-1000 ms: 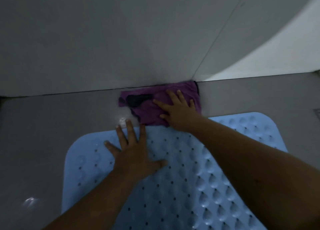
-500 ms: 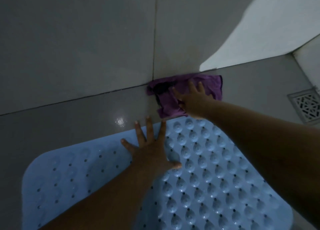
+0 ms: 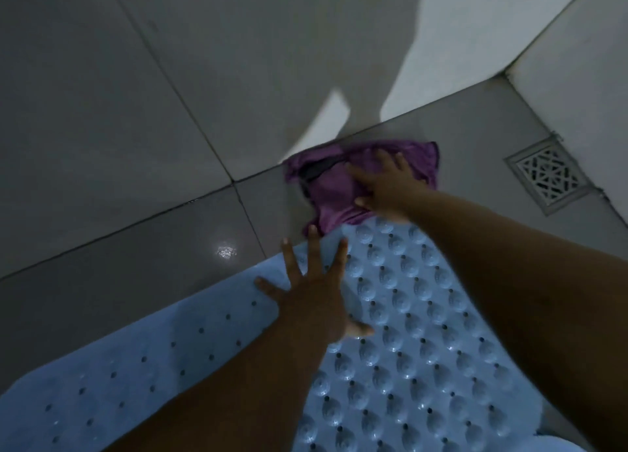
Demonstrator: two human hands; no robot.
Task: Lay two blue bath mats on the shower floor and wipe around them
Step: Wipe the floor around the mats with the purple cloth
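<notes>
Where the blue bath mat (image 3: 407,332) fills the near part of the view, lying flat on the grey shower floor (image 3: 119,281), the left hand (image 3: 316,302) presses down on it near its far edge, fingers spread wide and palm flat, with the fingertips reaching just over that edge. The part of the mat to the right of this hand is covered in raised bumps; the part to its left is smooth with small holes. Just beyond the mat's far corner, touching it, lies a purple cloth (image 3: 339,190), bunched against the foot of the grey tiled wall (image 3: 136,77). The right hand (image 3: 387,186) rests flat on the cloth, fingers loosely spread. Beyond the mat to the right, well apart from it, a metal drain grate (image 3: 550,176) sits in the floor.
</notes>
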